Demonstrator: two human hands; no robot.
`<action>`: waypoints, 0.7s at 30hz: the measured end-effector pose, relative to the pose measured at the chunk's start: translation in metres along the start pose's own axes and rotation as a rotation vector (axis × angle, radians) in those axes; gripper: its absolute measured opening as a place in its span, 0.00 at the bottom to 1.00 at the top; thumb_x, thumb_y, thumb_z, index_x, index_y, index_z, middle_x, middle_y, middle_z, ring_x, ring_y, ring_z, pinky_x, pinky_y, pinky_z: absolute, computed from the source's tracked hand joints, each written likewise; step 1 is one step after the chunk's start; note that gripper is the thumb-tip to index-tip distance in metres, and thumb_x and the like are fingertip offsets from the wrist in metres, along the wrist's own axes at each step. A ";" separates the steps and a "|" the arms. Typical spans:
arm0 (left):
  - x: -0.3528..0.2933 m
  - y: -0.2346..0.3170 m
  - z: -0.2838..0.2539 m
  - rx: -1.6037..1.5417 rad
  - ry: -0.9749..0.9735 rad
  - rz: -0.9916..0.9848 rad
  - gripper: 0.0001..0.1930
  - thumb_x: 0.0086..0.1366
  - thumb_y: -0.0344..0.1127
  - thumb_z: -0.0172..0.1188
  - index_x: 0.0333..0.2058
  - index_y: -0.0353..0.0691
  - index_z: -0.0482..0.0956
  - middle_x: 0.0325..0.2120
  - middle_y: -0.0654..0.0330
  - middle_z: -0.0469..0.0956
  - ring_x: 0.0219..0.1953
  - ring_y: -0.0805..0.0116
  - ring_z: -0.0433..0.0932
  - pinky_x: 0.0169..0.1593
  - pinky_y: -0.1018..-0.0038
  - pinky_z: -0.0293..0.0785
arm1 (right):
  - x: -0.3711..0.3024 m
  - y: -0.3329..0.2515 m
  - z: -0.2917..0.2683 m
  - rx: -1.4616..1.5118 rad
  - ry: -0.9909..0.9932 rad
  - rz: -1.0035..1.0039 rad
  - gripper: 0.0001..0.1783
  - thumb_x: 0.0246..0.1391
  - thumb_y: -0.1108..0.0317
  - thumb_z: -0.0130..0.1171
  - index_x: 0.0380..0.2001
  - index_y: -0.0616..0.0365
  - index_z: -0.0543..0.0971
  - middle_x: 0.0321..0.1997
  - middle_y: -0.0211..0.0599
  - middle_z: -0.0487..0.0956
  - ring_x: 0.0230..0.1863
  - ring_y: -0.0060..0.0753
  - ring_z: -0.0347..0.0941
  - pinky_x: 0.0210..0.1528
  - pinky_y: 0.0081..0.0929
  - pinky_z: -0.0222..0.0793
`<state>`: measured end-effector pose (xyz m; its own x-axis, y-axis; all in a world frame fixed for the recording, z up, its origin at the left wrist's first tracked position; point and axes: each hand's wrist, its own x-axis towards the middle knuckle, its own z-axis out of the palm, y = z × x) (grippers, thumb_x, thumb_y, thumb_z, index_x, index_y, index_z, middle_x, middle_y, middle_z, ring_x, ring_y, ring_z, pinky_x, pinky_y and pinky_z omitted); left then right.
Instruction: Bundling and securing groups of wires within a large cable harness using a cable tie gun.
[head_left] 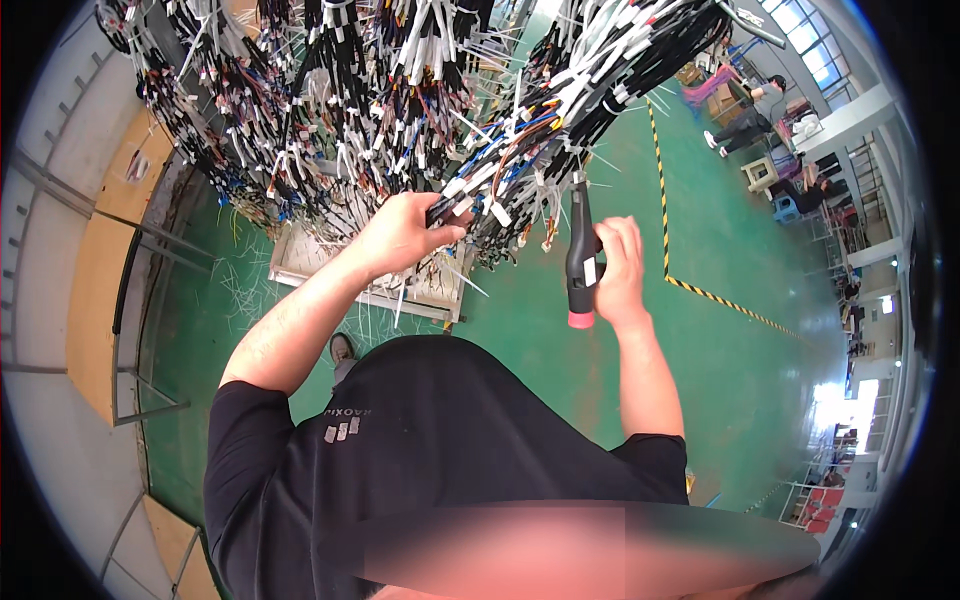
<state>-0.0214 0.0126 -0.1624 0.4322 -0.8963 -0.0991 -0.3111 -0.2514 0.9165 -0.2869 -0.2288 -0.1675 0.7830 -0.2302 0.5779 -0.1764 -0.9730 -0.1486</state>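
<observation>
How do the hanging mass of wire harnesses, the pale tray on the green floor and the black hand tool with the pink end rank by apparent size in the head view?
1. Hanging mass of black, white and coloured wire harnesses, by far the largest.
2. Pale rectangular tray on the floor, partly hidden.
3. Black hand tool with pink end, in the right hand; it looks smallest, though nearer the camera.

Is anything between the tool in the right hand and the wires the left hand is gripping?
Nothing solid: the black tool in the right hand stands beside the wire bundle held by the left hand, with only loose cable-tie tails hanging between.
</observation>
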 end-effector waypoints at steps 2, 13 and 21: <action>0.001 0.004 -0.003 -0.082 -0.112 -0.116 0.15 0.71 0.41 0.68 0.50 0.37 0.87 0.29 0.65 0.86 0.29 0.80 0.77 0.36 0.74 0.77 | -0.011 -0.016 0.002 0.464 -0.058 0.376 0.24 0.52 0.68 0.73 0.52 0.61 0.78 0.49 0.41 0.77 0.53 0.43 0.78 0.70 0.48 0.68; 0.030 -0.040 0.008 -1.059 -0.641 -0.187 0.21 0.83 0.51 0.46 0.48 0.37 0.75 0.33 0.55 0.82 0.26 0.65 0.80 0.34 0.64 0.84 | 0.044 -0.042 -0.070 1.226 -0.174 0.474 0.32 0.58 0.66 0.71 0.64 0.63 0.75 0.49 0.36 0.83 0.54 0.35 0.81 0.62 0.37 0.72; 0.030 -0.040 0.031 -0.540 -0.235 0.090 0.17 0.77 0.48 0.60 0.38 0.39 0.86 0.15 0.65 0.75 0.18 0.71 0.74 0.27 0.70 0.74 | 0.116 -0.041 -0.103 1.037 -0.483 0.528 0.32 0.59 0.64 0.71 0.63 0.67 0.75 0.42 0.40 0.84 0.46 0.36 0.82 0.52 0.38 0.76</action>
<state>-0.0218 -0.0152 -0.2141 0.2058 -0.9778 -0.0384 0.1636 -0.0043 0.9865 -0.2502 -0.2166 -0.0118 0.9364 -0.3453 -0.0631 -0.1549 -0.2453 -0.9570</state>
